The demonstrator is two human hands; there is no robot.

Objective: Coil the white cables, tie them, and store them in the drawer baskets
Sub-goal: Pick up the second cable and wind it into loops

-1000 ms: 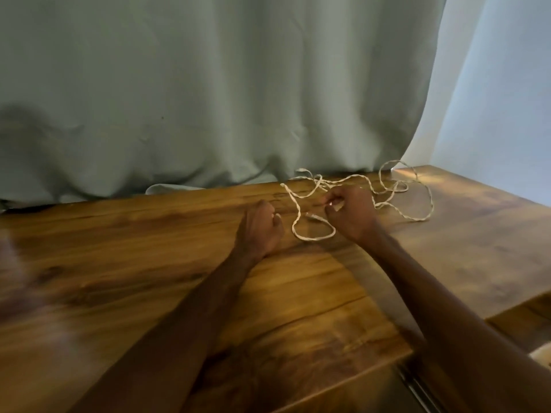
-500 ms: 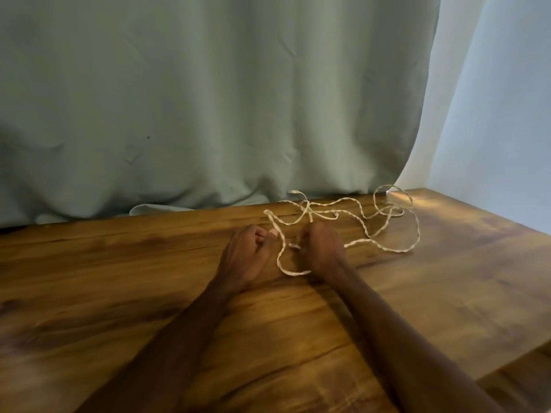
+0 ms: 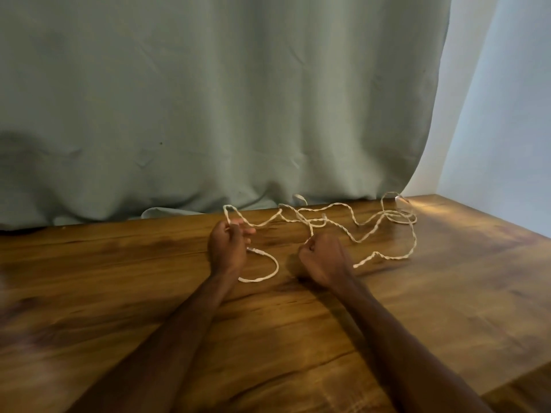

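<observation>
A long twisted white cable (image 3: 366,234) sprawls in loose loops across the far side of the wooden table (image 3: 447,293). My left hand (image 3: 228,247) grips the cable near one end; a small loop rises above its fingers, and the plug end curls out below it in an arc on the table. My right hand (image 3: 323,259) is a fist around a further stretch of the same cable, which runs up from the thumb side toward the tangle. About a hand's width separates the two hands.
A pale green curtain (image 3: 208,114) hangs along the table's back edge, its hem lying on the wood. A white wall (image 3: 507,129) stands at the right. The table's right edge drops off at the lower right corner. No drawer or basket is in view.
My hands, close together half a second ago, have drawn apart sideways. The left hand now holds a raised loop, and the cable has been pulled out longer between and behind them.
</observation>
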